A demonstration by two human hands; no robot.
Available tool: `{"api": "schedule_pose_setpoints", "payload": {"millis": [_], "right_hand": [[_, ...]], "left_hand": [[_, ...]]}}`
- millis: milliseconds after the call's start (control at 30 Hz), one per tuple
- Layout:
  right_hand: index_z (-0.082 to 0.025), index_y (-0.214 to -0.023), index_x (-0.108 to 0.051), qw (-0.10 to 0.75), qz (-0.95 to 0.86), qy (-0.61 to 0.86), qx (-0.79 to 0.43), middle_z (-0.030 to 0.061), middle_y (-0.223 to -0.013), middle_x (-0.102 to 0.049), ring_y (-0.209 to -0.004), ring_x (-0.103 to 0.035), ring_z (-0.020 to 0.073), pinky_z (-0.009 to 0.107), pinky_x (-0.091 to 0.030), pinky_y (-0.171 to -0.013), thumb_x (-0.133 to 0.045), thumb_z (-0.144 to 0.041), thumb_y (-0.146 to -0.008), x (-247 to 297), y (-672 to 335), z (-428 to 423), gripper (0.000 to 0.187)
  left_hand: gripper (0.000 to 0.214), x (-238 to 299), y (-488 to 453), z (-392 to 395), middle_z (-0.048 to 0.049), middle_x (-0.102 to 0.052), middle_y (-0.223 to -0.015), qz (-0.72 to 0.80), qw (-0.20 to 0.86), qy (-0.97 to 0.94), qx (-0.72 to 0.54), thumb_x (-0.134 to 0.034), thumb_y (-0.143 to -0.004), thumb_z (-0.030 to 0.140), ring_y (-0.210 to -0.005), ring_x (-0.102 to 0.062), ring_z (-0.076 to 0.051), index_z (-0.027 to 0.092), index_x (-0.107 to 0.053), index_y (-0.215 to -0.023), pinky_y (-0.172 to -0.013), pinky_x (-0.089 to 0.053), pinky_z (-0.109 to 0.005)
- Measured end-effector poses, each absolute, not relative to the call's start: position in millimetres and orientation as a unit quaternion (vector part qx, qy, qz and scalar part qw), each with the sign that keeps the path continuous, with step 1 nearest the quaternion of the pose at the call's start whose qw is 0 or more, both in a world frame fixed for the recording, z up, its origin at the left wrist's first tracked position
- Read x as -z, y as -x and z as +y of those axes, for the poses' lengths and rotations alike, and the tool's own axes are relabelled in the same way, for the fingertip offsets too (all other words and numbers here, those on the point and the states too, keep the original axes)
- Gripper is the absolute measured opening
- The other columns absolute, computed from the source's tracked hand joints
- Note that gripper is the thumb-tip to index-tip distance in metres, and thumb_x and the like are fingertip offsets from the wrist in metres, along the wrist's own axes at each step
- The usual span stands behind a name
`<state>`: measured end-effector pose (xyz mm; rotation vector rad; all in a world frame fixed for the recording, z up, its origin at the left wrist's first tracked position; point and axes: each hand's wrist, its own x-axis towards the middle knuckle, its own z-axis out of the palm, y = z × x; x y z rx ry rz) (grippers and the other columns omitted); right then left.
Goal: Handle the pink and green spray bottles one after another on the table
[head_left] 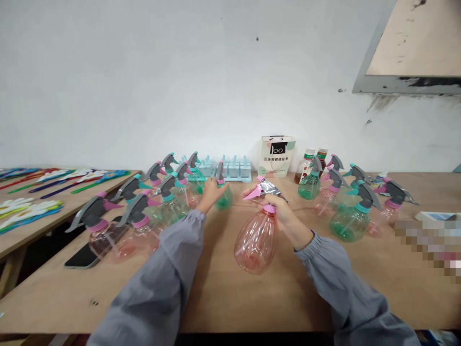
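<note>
My right hand (280, 207) is closed round the neck and trigger head of a clear pink spray bottle (255, 242), which tilts slightly above the table. Its pink trigger and shiny grey head show over the fingers. Further back, my left hand (212, 193) is at the neck of a green spray bottle (225, 198), with the thumb across the front and fingers partly hidden behind. That bottle's grey head (220, 170) rises above the hand. To the left stand several pink and green spray bottles (139, 226); a second group, including a green one (349, 223), stands on the right.
A dark phone (82, 257) lies by the left bottles. Along the wall are light-blue ice-pop moulds (234, 169), a paper bag (277, 156) and labelled drink bottles (305, 166). Colourful flower-topped sticks (36, 209) cover the left table. A blurred patch (432, 240) hides something at right.
</note>
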<state>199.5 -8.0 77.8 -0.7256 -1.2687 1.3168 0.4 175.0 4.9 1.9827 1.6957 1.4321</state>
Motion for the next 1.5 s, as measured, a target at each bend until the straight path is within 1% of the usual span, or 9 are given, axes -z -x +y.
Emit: {"api": "schedule_pose_setpoints", "payload": {"millis": [67,167,333,467,600,800,1033,1233,1500], "right_hand": [[-0.021,-0.081,-0.071,0.554,-0.511,0.302,-0.584,0.0069,-0.084,-0.076,-0.076,-0.071,0.0247,0.025,-0.039,-0.044,-0.057,-0.024,-0.051,-77.4,-197.5,-8.8,0.034],[-0.021,-0.087,-0.072,0.55,-0.506,0.279,-0.603,0.0071,-0.087,-0.076,-0.084,-0.072,0.0273,0.025,-0.042,-0.046,-0.058,-0.022,-0.052,-74.7,-194.1,-9.6,0.038],[-0.022,-0.087,-0.072,0.539,-0.517,0.278,-0.605,0.0056,-0.087,-0.076,-0.083,-0.072,0.025,0.024,-0.041,-0.047,-0.059,-0.021,-0.053,-72.6,-190.9,-10.9,0.036],[-0.021,-0.071,-0.066,0.531,-0.523,0.283,-0.604,0.0036,-0.072,-0.072,-0.072,-0.068,0.022,0.024,-0.039,-0.046,-0.057,-0.022,-0.05,-75.9,-188.2,-15.2,0.022],[-0.02,-0.058,-0.061,0.541,-0.547,0.261,-0.583,0.0009,-0.056,-0.064,-0.064,-0.063,0.018,0.026,-0.044,-0.054,-0.054,-0.02,-0.047,-76.4,-186.5,-17.0,0.013],[-0.021,-0.066,-0.063,0.514,-0.56,0.256,-0.597,0.0037,-0.07,-0.07,-0.072,-0.065,0.0214,0.03,-0.048,-0.062,-0.056,-0.021,-0.05,-64.6,-186.1,-6.9,0.018],[-0.02,-0.06,-0.063,0.508,-0.606,0.258,-0.555,0.0025,-0.058,-0.064,-0.068,-0.062,0.0203,0.032,-0.047,-0.068,-0.054,-0.022,-0.049,-71.0,-185.7,-14.3,0.014],[-0.021,-0.067,-0.067,0.504,-0.614,0.242,-0.557,0.0031,-0.071,-0.071,-0.074,-0.064,0.0204,0.031,-0.049,-0.071,-0.056,-0.022,-0.053,-68.7,-186.1,-9.6,0.018],[-0.019,-0.052,-0.062,0.511,-0.619,0.268,-0.533,0.0051,-0.062,-0.067,-0.068,-0.062,0.0193,0.03,-0.047,-0.065,-0.053,-0.023,-0.05,-69.8,-187.3,-11.5,0.009]], "left_hand": [[0.026,-0.6,11.0,131.6,-0.0065,-0.063,-0.091,0.505,0.059,-0.725,-0.465,-0.071,-0.075,0.041,-0.094,-0.061,-0.024,0.02,-0.063,-0.088,-0.092,-0.049,-0.04],[0.039,3.2,30.5,67.6,-0.0029,-0.065,-0.09,0.451,0.083,-0.763,-0.456,-0.068,-0.079,0.047,-0.087,-0.061,-0.02,0.021,-0.064,-0.107,-0.086,-0.05,-0.034],[0.046,13.5,41.0,9.8,-0.0008,-0.069,-0.086,0.508,0.141,-0.704,-0.475,-0.067,-0.081,0.052,-0.081,-0.065,-0.019,0.021,-0.063,-0.114,-0.078,-0.052,-0.031],[0.047,23.8,34.4,5.8,-0.0059,-0.072,-0.093,0.518,0.135,-0.678,-0.504,-0.072,-0.075,0.052,-0.089,-0.068,-0.024,0.018,-0.065,-0.107,-0.082,-0.053,-0.035],[0.044,28.1,32.9,8.5,-0.0066,-0.072,-0.095,0.501,0.146,-0.678,-0.518,-0.07,-0.076,0.05,-0.092,-0.069,-0.024,0.019,-0.064,-0.106,-0.085,-0.053,-0.036],[0.042,31.1,35.6,10.0,-0.0062,-0.073,-0.1,0.484,0.151,-0.681,-0.529,-0.07,-0.076,0.049,-0.096,-0.069,-0.024,0.019,-0.063,-0.106,-0.087,-0.053,-0.037],[0.045,32.5,36.8,10.7,-0.0067,-0.073,-0.103,0.488,0.15,-0.682,-0.523,-0.071,-0.076,0.049,-0.099,-0.069,-0.026,0.02,-0.063,-0.11,-0.089,-0.053,-0.038],[0.042,30.9,36.5,8.8,-0.0069,-0.073,-0.103,0.484,0.155,-0.684,-0.523,-0.07,-0.078,0.048,-0.098,-0.069,-0.025,0.019,-0.063,-0.108,-0.089,-0.053,-0.037],[0.047,32.8,37.4,10.1,-0.0074,-0.073,-0.105,0.485,0.148,-0.687,-0.521,-0.07,-0.077,0.048,-0.101,-0.068,-0.025,0.019,-0.062,-0.113,-0.091,-0.053,-0.037]]}}
